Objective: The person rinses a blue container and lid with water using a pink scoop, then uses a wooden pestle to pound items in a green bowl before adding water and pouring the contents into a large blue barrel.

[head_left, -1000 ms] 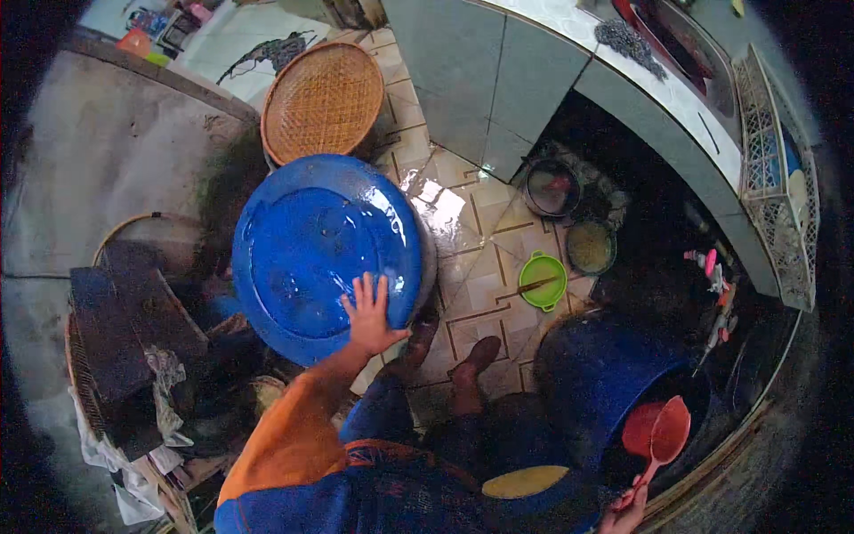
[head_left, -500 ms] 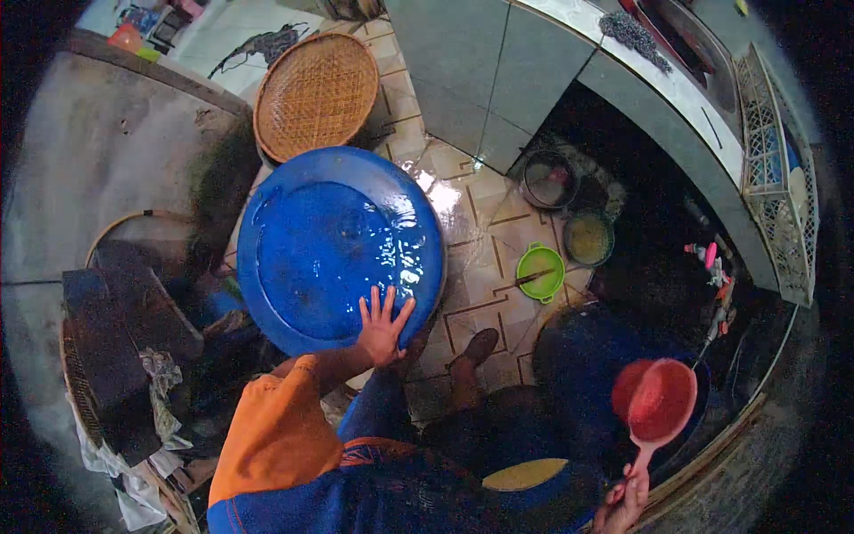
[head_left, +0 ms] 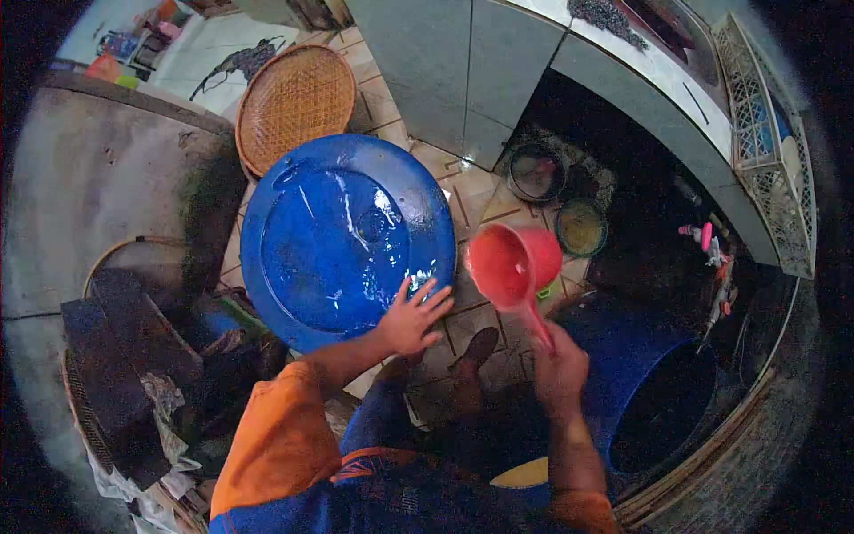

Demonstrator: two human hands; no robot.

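Observation:
A large round blue plastic piece (head_left: 325, 258), wet and shiny with a wide rim, stands in front of me; whether it is a lid or a basin I cannot tell. My left hand (head_left: 414, 319) has its fingers spread at the lower right of that rim. My right hand (head_left: 560, 360) is wrapped round the handle of a red plastic water dipper (head_left: 503, 267). The dipper hangs just right of the blue piece, its mouth tilted toward it. A small piece of a light green colander (head_left: 543, 291) shows from behind the dipper.
A woven bamboo tray (head_left: 298, 107) leans behind the blue piece. Two round containers, one dark (head_left: 535, 172) and one with yellowish contents (head_left: 581, 227), stand under the counter. A blue barrel (head_left: 614, 365) is at my right, below a pink-handled tap (head_left: 705, 236). Dark wood boards (head_left: 116, 329) lie at left.
My right hand has brought the dipper from the barrel at lower right leftward, near the blue piece. My left hand has shifted slightly right along the rim. Fresh water streaks show on the blue surface.

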